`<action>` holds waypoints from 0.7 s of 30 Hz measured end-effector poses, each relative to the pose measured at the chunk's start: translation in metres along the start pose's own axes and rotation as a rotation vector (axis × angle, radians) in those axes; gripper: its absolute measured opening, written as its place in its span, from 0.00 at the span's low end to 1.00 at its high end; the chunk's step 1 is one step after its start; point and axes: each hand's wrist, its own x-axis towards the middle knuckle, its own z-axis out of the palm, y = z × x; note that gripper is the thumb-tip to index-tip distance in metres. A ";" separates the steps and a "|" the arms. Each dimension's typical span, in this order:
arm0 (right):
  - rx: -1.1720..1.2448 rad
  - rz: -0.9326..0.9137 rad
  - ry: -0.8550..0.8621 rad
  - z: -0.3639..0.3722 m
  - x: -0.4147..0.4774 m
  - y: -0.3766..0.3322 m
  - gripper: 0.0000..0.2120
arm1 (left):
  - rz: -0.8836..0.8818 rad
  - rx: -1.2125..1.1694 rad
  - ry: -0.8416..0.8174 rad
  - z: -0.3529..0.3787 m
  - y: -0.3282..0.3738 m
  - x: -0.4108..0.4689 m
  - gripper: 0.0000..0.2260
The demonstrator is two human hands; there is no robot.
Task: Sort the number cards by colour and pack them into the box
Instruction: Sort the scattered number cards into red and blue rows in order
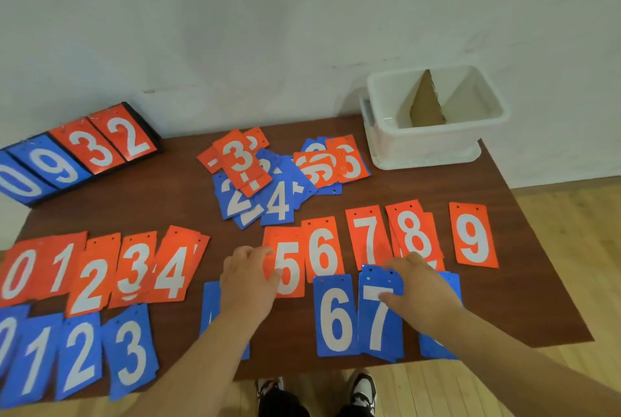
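Since you lay the cards in number order, orange row above blue, your left grip (pixel 249 277) holds the edge of the orange 5 card (pixel 291 282) at lower centre and your right grip (pixel 421 289) pinches the blue 7 card (pixel 379 327); the box (pixel 433 142) stands upper right.

Dark reddish-brown wood-grain tabletop (pixel 174 205), back edge set against plain white plaster wall (pixel 268 30). Light yellow plank floor (pixel 557 215) to right and below near edge. Far left of tabletop: black-framed flip scoreboard (pixel 77 154), close to wall, showing blue 0, blue 9, orange 3, orange 2; left end cut off by frame edge; possibly propped at a tilt, hard to tell. Below near edge: black-and-white trainers (pixel 364 389) on floor, dark trouser legs (pixel 282 405) above.
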 end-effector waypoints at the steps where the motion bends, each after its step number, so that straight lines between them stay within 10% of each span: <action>1: -0.002 -0.024 0.016 -0.010 0.003 -0.006 0.28 | 0.007 -0.008 0.023 -0.008 0.002 -0.002 0.19; 21: -0.011 -0.221 0.094 -0.089 0.070 -0.092 0.27 | -0.056 -0.103 0.259 -0.102 -0.026 0.008 0.24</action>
